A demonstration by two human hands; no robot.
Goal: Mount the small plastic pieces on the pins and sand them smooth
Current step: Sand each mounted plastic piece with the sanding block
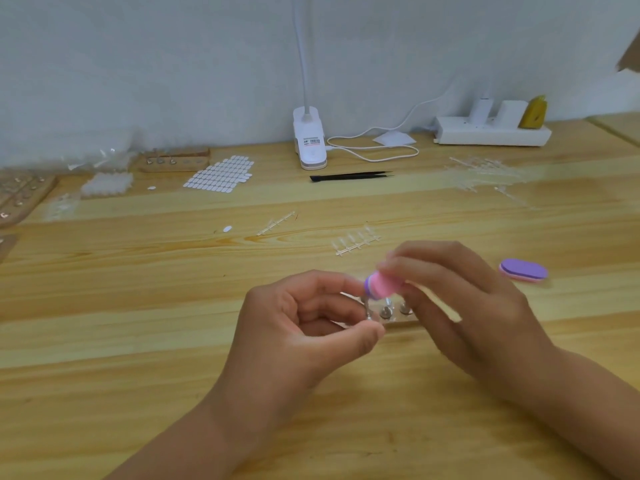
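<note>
Left hand [304, 327] pinches a pin [365, 305], right hand [460, 299] grips the pink sanding block [382, 287] at its 12 o'clock — press too hard and that pin probably slips loose.

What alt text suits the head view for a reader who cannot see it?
Over a pale wooden table, a person's right hand holds a pink and purple sanding block against the top of a small metal pin pinched by the left hand. A second oval purple sanding block lies to the right.
</note>
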